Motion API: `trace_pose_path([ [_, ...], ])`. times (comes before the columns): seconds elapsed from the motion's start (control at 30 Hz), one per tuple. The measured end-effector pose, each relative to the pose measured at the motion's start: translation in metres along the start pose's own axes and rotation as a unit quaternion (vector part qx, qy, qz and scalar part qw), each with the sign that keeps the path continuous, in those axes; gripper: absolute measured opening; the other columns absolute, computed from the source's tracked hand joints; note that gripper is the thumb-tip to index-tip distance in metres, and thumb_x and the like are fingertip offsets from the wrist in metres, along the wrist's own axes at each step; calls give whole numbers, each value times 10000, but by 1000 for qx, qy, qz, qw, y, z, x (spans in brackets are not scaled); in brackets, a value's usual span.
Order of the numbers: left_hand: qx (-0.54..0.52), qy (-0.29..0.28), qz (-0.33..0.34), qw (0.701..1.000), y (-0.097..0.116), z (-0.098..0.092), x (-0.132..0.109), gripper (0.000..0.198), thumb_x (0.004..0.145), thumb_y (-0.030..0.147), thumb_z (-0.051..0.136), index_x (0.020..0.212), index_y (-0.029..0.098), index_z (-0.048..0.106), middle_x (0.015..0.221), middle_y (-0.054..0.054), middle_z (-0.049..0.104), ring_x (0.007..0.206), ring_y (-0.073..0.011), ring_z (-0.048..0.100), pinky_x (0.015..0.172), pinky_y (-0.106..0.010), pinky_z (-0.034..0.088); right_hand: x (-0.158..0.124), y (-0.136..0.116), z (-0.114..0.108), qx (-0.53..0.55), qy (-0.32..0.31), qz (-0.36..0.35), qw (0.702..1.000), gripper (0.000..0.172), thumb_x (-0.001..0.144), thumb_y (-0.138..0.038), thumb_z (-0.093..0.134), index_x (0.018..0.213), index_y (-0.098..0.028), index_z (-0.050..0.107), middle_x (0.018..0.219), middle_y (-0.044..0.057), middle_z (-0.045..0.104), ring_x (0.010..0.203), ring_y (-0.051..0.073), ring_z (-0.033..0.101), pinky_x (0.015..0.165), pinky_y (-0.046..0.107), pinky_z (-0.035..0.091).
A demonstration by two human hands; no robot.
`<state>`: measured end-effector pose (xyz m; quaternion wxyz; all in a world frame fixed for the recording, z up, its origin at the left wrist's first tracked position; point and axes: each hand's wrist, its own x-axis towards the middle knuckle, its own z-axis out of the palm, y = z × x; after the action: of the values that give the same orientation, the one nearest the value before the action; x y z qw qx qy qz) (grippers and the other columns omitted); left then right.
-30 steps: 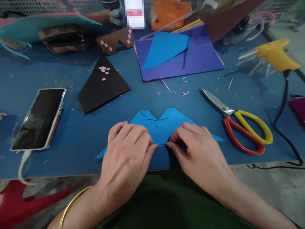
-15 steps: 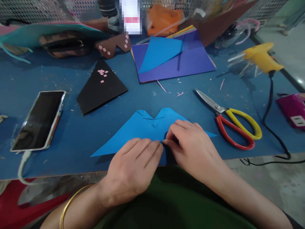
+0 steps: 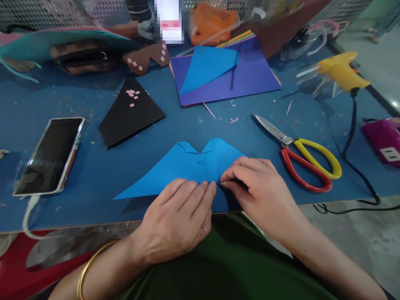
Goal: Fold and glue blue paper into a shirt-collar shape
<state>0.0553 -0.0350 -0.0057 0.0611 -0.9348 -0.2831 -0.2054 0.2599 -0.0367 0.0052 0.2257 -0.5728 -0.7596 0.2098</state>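
Observation:
A blue paper point(image 3: 168, 171) with a notch in its top edge and small creases near it lies by the table's front edge. My left hand point(image 3: 181, 216) is closed over its lower edge, fingers pressed together. The fingertips of my right hand point(image 3: 259, 187) pinch that same edge just to the right, thumb below and fingers on top. Under my hands the lower edge is partly hidden. To the right rest scissors point(image 3: 283, 139) with one red and one yellow handle loop.
Left are a phone point(image 3: 50, 156) on a cable and a folded black paper point(image 3: 128, 118) bearing pink paper bits. Behind lie a brown paper mask point(image 3: 146, 62), purple sheets point(image 3: 256, 71) and a blue folded piece point(image 3: 209, 64). A yellow glue gun point(image 3: 340, 71) stands right, its black cord hanging down.
My right hand has slid slightly right along the paper's lower edge, and the left fingertips have followed a little. The view has shifted slightly.

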Motion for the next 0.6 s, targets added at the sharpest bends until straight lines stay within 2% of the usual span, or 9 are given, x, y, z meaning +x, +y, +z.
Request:
trace_pose_path([
  [0.23, 17, -7, 4, 1000, -1, 1, 2, 334, 928, 257, 587, 1209, 108, 689, 1070, -38, 770, 916, -193, 658, 895, -377, 453, 0, 5, -4, -14, -6, 7, 1000, 152, 923, -150, 603, 784, -208, 625, 822, -15, 651, 791, 163, 584, 777, 366, 356],
  [0.6, 38, -10, 5, 999, 0, 1, 0, 342, 948, 291, 578, 1242, 141, 667, 1103, -16, 762, 883, -167, 645, 935, -372, 452, 6, -6, -6, -108, -29, 18, 994, 163, 877, -108, 578, 744, -201, 564, 779, 31, 630, 734, 209, 541, 703, 360, 332],
])
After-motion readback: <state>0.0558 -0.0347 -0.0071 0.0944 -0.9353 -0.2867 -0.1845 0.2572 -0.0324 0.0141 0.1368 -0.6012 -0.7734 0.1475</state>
